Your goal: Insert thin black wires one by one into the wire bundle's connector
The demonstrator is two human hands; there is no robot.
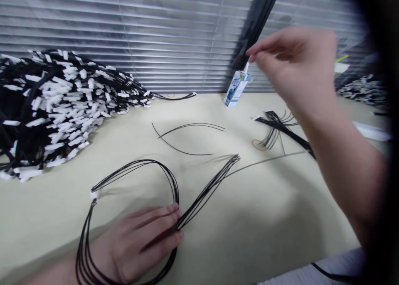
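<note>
My left hand [146, 239] is closed round a looped bundle of thin black wires [174, 185] low over the table. The wires' loose ends [230, 162] fan out to the upper right. A small white connector [94, 193] sits on the loop's left side. My right hand [289, 65] is raised at the upper right, thumb and forefinger pinched together. Just under its fingertips shows the white straw [247, 66] of a blue and white drink carton [237, 87]; I cannot tell whether the fingers touch it or hold something finer.
A large heap of black wires with white connectors [68, 106] fills the table's left back. Loose single wires [187, 148] lie mid-table. At the right are another black cable [280, 127] and a tan rubber band [259, 145]. Window blinds [174, 35] stand behind.
</note>
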